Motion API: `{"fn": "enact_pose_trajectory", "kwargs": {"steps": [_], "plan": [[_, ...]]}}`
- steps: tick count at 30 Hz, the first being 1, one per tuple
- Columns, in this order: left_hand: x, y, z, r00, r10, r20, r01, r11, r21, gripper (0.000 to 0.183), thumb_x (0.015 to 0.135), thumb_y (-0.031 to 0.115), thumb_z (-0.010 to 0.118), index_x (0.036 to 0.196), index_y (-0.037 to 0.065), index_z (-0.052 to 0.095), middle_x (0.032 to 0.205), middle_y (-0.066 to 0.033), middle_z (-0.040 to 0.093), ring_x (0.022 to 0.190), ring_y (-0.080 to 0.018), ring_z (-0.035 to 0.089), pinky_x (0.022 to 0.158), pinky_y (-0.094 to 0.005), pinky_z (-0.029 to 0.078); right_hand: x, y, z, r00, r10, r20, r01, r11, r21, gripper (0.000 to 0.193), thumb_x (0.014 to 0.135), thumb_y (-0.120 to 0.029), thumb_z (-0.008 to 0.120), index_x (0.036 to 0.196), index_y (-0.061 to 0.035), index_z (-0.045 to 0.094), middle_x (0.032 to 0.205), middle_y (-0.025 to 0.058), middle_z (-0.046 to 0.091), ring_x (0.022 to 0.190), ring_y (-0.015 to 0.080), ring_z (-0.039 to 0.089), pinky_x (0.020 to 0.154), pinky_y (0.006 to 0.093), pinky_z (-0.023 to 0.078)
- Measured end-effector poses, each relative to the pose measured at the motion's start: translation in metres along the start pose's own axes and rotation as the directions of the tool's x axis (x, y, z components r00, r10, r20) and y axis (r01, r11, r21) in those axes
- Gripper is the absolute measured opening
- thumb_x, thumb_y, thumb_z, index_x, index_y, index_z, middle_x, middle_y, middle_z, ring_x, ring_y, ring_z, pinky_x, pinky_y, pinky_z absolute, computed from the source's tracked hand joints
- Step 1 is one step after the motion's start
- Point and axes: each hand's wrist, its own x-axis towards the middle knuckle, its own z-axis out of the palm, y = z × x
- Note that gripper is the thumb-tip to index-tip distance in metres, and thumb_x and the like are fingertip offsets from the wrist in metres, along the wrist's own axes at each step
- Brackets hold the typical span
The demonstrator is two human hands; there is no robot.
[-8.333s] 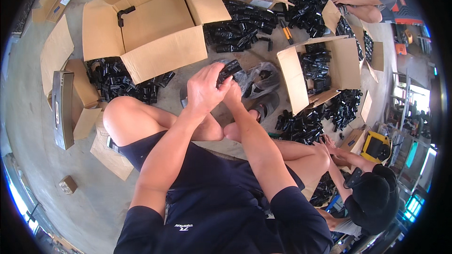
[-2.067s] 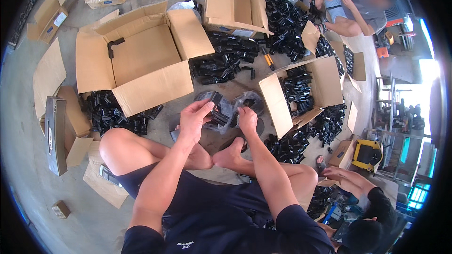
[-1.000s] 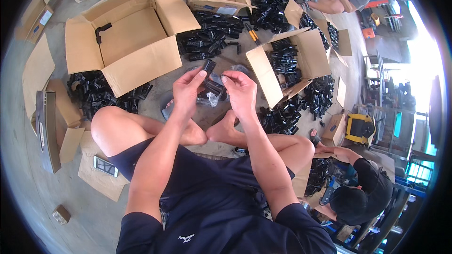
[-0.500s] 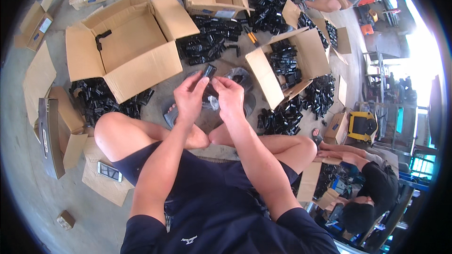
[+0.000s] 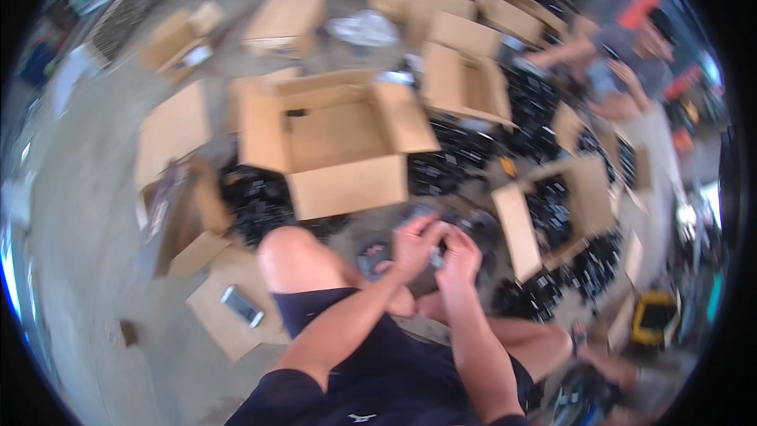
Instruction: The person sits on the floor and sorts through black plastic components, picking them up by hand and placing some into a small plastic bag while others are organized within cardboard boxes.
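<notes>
My left hand (image 5: 414, 246) and my right hand (image 5: 460, 255) meet in front of my crossed legs, fingers bent and fingertips together. Between them they pinch a small black tube-like part, now mostly hidden by the fingers and blurred. A large open cardboard box (image 5: 347, 196) stands beyond my hands, with a single black piece (image 5: 296, 113) inside near its left wall. Right of my hands, a smaller open box (image 5: 518, 229) holds many black parts (image 5: 550, 209).
Heaps of black parts (image 5: 264, 201) lie around the boxes. A phone (image 5: 242, 305) rests on flat cardboard (image 5: 217, 317) at my left. Another person (image 5: 623, 83) sits at the far right. More cartons (image 5: 285, 24) and a clear plastic bag (image 5: 363, 29) are farther off.
The whole view has swung, so the scene sits farther right and lower, with more floor at left. My hands stay together; the black part showed above my fingertips before and is harder to see now.
</notes>
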Motion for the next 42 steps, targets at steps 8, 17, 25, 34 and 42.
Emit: {"fn": "enact_pose_trajectory", "kwargs": {"steps": [8, 17, 25, 34, 42], "plan": [[-0.004, 0.002, 0.006, 0.975, 0.213, 0.064, -0.221, 0.965, 0.145, 0.038, 0.085, 0.019, 0.07, 0.111, -0.008, 0.068, 0.098, -0.0213, 0.073, 0.087, -0.0231, 0.072, 0.078, -0.0341, 0.055, 0.025, -0.006, -0.041, 0.971, 0.15, 0.189, -0.137, 0.987, -0.08, 0.032, 0.099, -0.016, 0.055, 0.124, -0.0002, 0.065, 0.121, 0.0095, 0.064, 0.112, 0.0194, 0.061, 0.089, 0.0342, 0.051], [-0.026, 0.003, 0.001, 0.971, 0.238, 0.004, -0.236, 0.96, 0.149, 0.035, 0.082, 0.017, 0.071, 0.105, -0.008, 0.07, 0.094, -0.0219, 0.073, 0.089, -0.0256, 0.072, 0.077, -0.0358, 0.055, 0.015, -0.012, -0.062, 0.927, 0.068, 0.369, 0.044, 0.957, -0.286, 0.041, 0.102, -0.024, 0.055, 0.136, -0.0027, 0.057, 0.13, 0.0092, 0.059, 0.121, 0.0219, 0.056, 0.098, 0.0401, 0.047], [-0.003, 0.013, 0.002, 0.969, 0.038, 0.243, -0.108, 0.953, 0.284, 0.039, 0.091, 0.026, 0.067, 0.118, -0.002, 0.068, 0.107, -0.0166, 0.073, 0.094, -0.0206, 0.07, 0.086, -0.0346, 0.055, -0.021, -0.037, -0.01, 0.964, 0.176, 0.198, -0.167, 0.984, -0.057, 0.018, 0.09, -0.01, 0.058, 0.103, -0.0039, 0.07, 0.103, 0.0061, 0.068, 0.094, 0.0173, 0.065, 0.084, 0.0306, 0.052], [-0.016, 0.019, 0.026, 0.993, 0.028, 0.117, -0.037, 0.997, 0.073, 0.03, 0.092, 0.005, 0.071, 0.119, -0.009, 0.067, 0.105, -0.0086, 0.072, 0.091, -0.0108, 0.065, 0.082, -0.0243, 0.053, -0.01, -0.028, -0.035, 0.969, 0.144, 0.201, -0.189, 0.955, 0.227, 0.017, 0.095, -0.012, 0.068, 0.109, -0.0014, 0.067, 0.103, 0.0057, 0.071, 0.093, 0.0174, 0.067, 0.085, 0.0324, 0.052], [-0.021, 0.015, 0.018, 0.987, 0.001, 0.163, -0.019, 0.994, 0.11, 0.031, 0.093, 0.006, 0.069, 0.12, -0.008, 0.067, 0.107, -0.0089, 0.071, 0.093, -0.011, 0.065, 0.085, -0.0249, 0.052, -0.011, -0.014, -0.044, 0.973, 0.133, 0.19, -0.162, 0.976, 0.146, 0.018, 0.097, -0.012, 0.066, 0.11, 0.0003, 0.067, 0.101, 0.0057, 0.071, 0.089, 0.016, 0.067, 0.082, 0.0322, 0.055]]}}
